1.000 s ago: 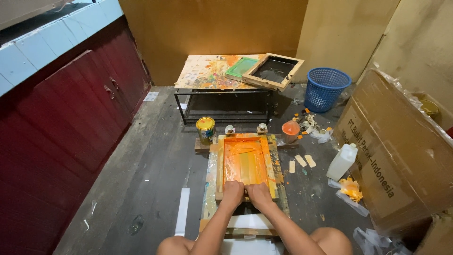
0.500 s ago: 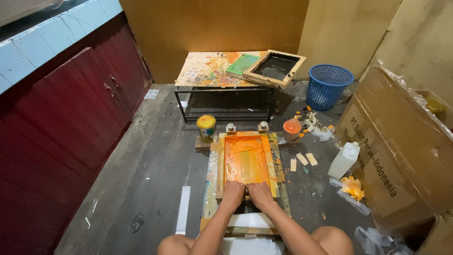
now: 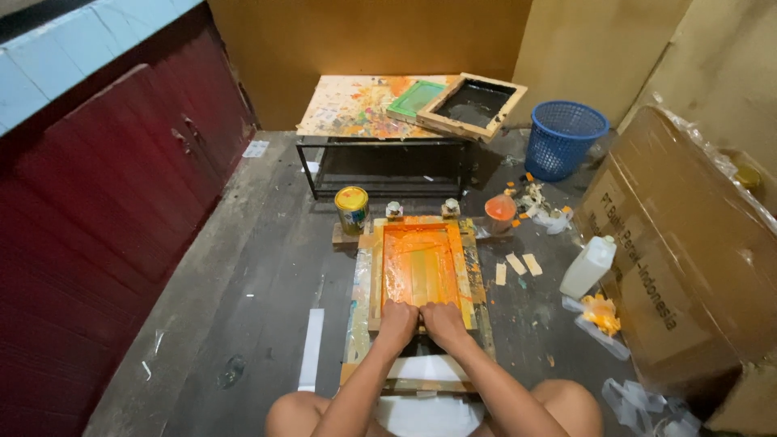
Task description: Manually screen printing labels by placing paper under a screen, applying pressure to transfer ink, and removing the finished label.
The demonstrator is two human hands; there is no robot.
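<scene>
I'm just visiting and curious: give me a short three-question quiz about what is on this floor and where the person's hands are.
1. True or false: both hands rest at the near edge of the orange screen frame.
2. Which stands just left of the frame's far end: A) the blue basket, B) the yellow-lidded tin, C) the white plastic bottle?
3. Fill in: the low paint-stained table carries a green frame and a ____ wooden one with dark mesh.

Key
1. True: the left hand and the right hand sit side by side there.
2. B
3. Larger
</scene>
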